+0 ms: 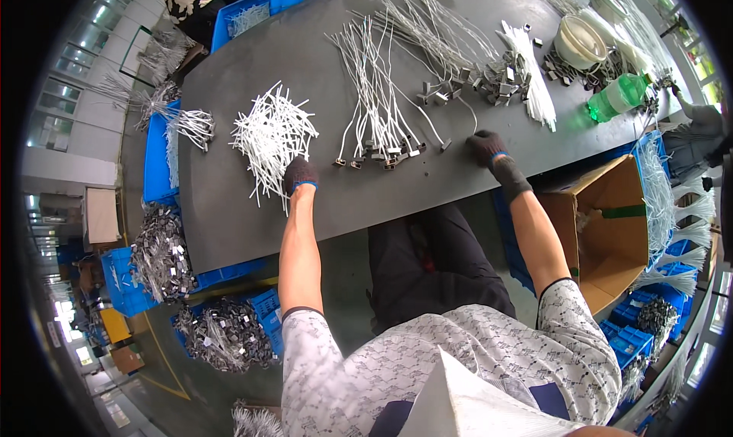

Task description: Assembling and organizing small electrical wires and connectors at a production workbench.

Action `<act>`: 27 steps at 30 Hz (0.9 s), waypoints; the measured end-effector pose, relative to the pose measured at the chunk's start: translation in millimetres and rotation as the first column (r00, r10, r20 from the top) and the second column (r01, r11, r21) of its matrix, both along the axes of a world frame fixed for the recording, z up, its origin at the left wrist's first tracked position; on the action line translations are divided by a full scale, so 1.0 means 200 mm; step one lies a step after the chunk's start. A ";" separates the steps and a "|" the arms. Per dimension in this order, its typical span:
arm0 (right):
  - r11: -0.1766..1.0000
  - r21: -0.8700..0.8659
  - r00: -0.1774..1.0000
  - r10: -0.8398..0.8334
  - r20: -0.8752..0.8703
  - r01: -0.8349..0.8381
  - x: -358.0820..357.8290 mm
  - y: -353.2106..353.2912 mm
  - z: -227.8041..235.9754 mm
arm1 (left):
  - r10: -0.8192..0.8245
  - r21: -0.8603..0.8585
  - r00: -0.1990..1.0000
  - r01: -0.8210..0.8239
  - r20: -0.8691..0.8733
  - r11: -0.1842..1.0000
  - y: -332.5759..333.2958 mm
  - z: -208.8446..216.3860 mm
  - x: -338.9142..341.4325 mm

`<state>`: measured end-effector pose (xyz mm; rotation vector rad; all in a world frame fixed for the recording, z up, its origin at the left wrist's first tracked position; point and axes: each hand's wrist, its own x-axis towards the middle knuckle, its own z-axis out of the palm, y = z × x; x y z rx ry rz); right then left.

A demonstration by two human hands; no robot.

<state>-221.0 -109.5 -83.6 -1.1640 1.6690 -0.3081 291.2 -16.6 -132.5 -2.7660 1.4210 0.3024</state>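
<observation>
A loose heap of short white tubes (263, 135) lies on the dark table's left part. My left hand (301, 174), in a dark knit glove with a blue cuff edge, is at the heap's right edge. Its fingers look closed; what they hold is hidden. To the right, my gloved right hand (486, 147) is closed at the end of a thin cable (472, 114). Between my hands lies a bundle of pale cables (374, 93) with dark connectors at their near ends. One connector (446, 145) lies apart, close to my right hand.
More cables (439, 36), a pile of dark metallic pieces (500, 82) and a white bundle (531, 74) lie farther back. A whitish bucket (580, 41) and a green bottle (617, 99) stand at right. Below the table are a cardboard box (611, 223) and filled blue crates (267, 315).
</observation>
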 end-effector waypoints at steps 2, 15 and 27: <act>0.972 -0.201 0.967 0.164 0.194 -0.125 -0.10 0.18 0.01 | 0.021 -0.079 1.000 -0.022 -0.016 0.997 -0.02 -0.08 0.06; 0.847 0.126 0.597 0.462 -0.656 -0.517 -1.11 1.86 -0.43 | -0.098 -0.048 0.995 0.098 -0.006 0.994 0.09 0.15 -0.08; 0.825 0.162 0.660 0.536 -0.526 -0.541 -1.14 2.10 -0.56 | -0.007 -0.138 0.996 -0.005 -0.092 0.990 0.03 -0.10 0.05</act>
